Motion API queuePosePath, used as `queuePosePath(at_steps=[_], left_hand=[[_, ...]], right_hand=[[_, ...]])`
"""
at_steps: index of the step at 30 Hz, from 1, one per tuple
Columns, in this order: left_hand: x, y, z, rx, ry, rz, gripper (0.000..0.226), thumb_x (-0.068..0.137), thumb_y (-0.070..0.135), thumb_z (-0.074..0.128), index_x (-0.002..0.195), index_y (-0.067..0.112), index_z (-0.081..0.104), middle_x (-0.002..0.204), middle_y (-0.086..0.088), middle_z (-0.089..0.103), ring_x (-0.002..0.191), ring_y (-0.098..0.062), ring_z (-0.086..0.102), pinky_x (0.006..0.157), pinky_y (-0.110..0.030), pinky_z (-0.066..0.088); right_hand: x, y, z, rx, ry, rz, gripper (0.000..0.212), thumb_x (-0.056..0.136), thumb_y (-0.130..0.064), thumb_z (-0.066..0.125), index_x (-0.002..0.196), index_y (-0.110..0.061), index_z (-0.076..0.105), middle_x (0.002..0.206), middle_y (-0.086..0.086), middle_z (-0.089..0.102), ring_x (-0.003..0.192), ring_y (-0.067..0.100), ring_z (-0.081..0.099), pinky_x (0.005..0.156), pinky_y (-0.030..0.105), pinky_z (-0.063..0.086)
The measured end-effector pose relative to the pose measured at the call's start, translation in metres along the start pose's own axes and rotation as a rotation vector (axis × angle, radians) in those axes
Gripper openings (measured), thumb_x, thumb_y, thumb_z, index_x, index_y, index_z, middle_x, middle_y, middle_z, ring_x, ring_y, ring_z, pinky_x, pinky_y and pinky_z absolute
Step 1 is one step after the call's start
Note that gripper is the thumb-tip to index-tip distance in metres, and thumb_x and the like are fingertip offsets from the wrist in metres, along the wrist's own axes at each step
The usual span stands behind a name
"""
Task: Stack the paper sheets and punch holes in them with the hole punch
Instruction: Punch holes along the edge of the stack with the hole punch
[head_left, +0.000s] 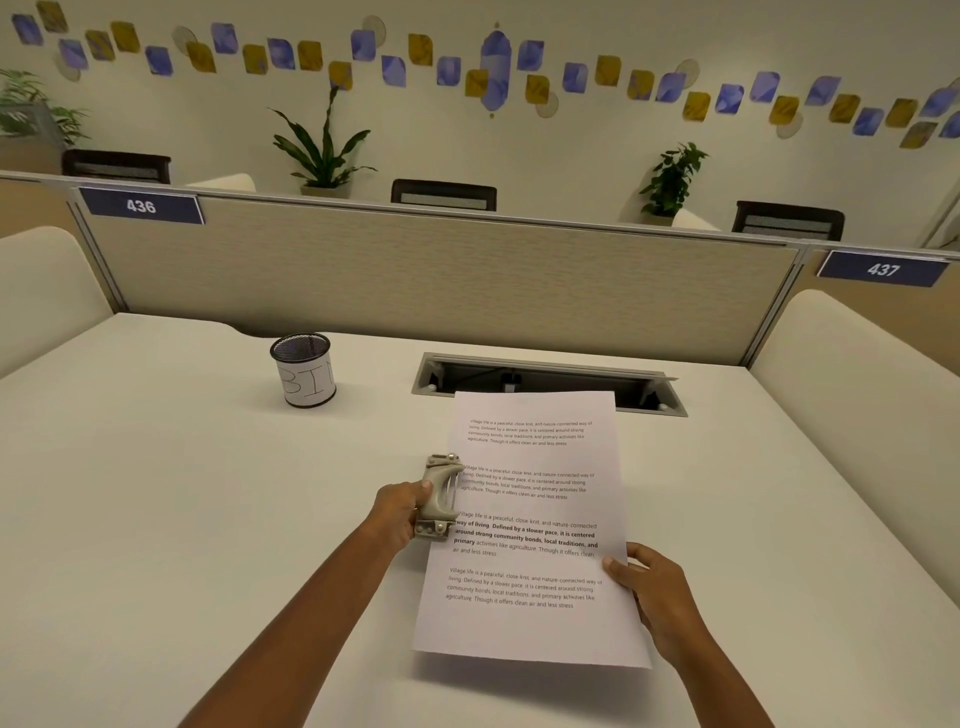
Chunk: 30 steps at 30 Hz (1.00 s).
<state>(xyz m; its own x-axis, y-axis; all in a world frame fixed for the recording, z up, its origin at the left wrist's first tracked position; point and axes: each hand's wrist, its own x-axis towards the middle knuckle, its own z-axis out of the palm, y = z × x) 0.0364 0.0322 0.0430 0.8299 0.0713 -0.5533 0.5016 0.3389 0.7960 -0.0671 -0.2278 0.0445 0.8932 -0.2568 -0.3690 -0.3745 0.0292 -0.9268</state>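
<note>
While the paper sheets (530, 519) lie lengthwise away from the person on the white surface (208, 493), their left edge sits in the mouth of the grey hole punch (440, 496), about halfway along that edge. Four blocks of printed text face up (how many sheets are in the pile cannot be told). The near edge casts a shadow and seems to ride slightly above the surface. The left hand (397, 514) grips the hole punch from the left, its fingers wrapped round the body and the thumb on top. The right hand (649, 587) pinches the sheets at their right edge near the lower corner, thumb on the page and fingers (641, 555) curled at the rim. The far end of the sheets overlaps an open cable hatch (545, 376). To the far left stands a black mesh cup (306, 371) wrapped in a white label handwritten "BIN". Behind runs a beige partition (441, 275) with plates reading 436 (141, 206) and 437 (883, 269).
</note>
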Motion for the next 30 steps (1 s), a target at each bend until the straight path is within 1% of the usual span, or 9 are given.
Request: queuePosePath(at_steps=[1,3,6,11,15,19,24,27,30], left_hand=[[-0.002,-0.001,0.0,-0.02,-0.009,0.005,0.009,0.092,-0.001,0.046,0.09,-0.005,0.054,0.071,-0.012,0.053,0.055,-0.023,0.055,0.028,-0.017,0.044],[-0.003,-0.002,0.0,-0.024,-0.026,0.008,0.021,0.092,-0.001,0.044,0.111,-0.008,0.051,0.072,-0.013,0.053,0.057,-0.024,0.056,0.028,-0.018,0.045],[-0.002,-0.004,-0.001,-0.003,-0.016,0.009,0.033,0.092,-0.001,0.044,0.122,-0.015,0.044,0.073,-0.012,0.053,0.062,-0.024,0.05,0.027,-0.017,0.043],[-0.002,-0.006,0.0,0.004,-0.016,-0.016,0.029,0.092,-0.002,0.045,0.119,-0.012,0.047,0.072,-0.012,0.053,0.061,-0.024,0.051,0.026,-0.02,0.045],[-0.001,-0.005,-0.004,0.032,-0.077,-0.059,0.013,0.091,0.004,0.049,0.102,-0.004,0.05,0.073,-0.015,0.056,0.055,-0.024,0.06,0.031,-0.021,0.049],[-0.002,-0.003,-0.007,0.072,-0.165,-0.075,0.017,0.087,0.018,0.058,0.082,0.002,0.06,0.049,-0.008,0.068,0.042,-0.017,0.064,0.035,-0.02,0.05],[-0.001,-0.003,-0.007,0.016,-0.171,-0.029,0.022,0.087,0.022,0.057,0.073,0.006,0.061,0.041,-0.003,0.065,0.036,-0.013,0.062,0.035,-0.019,0.05],[-0.001,0.001,-0.011,0.019,-0.157,0.005,0.021,0.087,0.021,0.058,0.082,0.001,0.062,0.057,-0.012,0.069,0.043,-0.019,0.065,0.036,-0.023,0.052],[0.001,0.005,-0.019,0.024,-0.111,0.035,0.025,0.088,0.02,0.057,0.1,-0.002,0.057,0.08,-0.016,0.061,0.064,-0.027,0.061,0.039,-0.026,0.055]], right_hand=[[0.0,0.0,0.0,0.002,-0.002,-0.002,0.015,0.087,-0.001,0.057,0.092,-0.015,0.06,0.086,0.011,0.07,0.067,0.024,0.065,0.054,0.028,0.05],[0.0,0.0,0.0,0.002,-0.005,-0.005,0.016,0.087,-0.001,0.057,0.089,-0.016,0.061,0.085,0.01,0.07,0.067,0.025,0.066,0.055,0.029,0.05],[0.0,0.001,-0.001,0.001,-0.01,-0.007,0.017,0.087,-0.001,0.057,0.087,-0.017,0.061,0.082,0.009,0.071,0.067,0.025,0.066,0.057,0.03,0.052],[-0.001,0.004,-0.004,-0.002,-0.004,-0.01,0.017,0.087,-0.001,0.057,0.085,-0.017,0.062,0.08,0.007,0.072,0.065,0.024,0.066,0.056,0.029,0.052],[-0.001,0.004,-0.008,-0.009,-0.003,-0.013,0.017,0.086,-0.001,0.058,0.086,-0.017,0.063,0.08,0.006,0.072,0.066,0.023,0.067,0.058,0.03,0.052],[0.0,0.005,-0.012,-0.011,-0.012,-0.002,0.012,0.086,-0.002,0.059,0.092,-0.012,0.063,0.085,0.009,0.072,0.069,0.026,0.067,0.058,0.03,0.053],[0.0,0.005,-0.013,0.001,-0.028,0.007,0.014,0.087,-0.003,0.058,0.099,-0.009,0.062,0.09,0.011,0.071,0.074,0.028,0.067,0.059,0.031,0.053],[0.0,0.004,-0.016,-0.004,-0.016,0.001,0.015,0.087,-0.003,0.058,0.101,-0.009,0.061,0.091,0.012,0.071,0.074,0.028,0.067,0.059,0.032,0.053],[0.001,0.003,-0.024,0.014,0.008,-0.003,0.017,0.088,-0.003,0.058,0.103,-0.008,0.06,0.093,0.014,0.07,0.075,0.03,0.067,0.061,0.033,0.053]])
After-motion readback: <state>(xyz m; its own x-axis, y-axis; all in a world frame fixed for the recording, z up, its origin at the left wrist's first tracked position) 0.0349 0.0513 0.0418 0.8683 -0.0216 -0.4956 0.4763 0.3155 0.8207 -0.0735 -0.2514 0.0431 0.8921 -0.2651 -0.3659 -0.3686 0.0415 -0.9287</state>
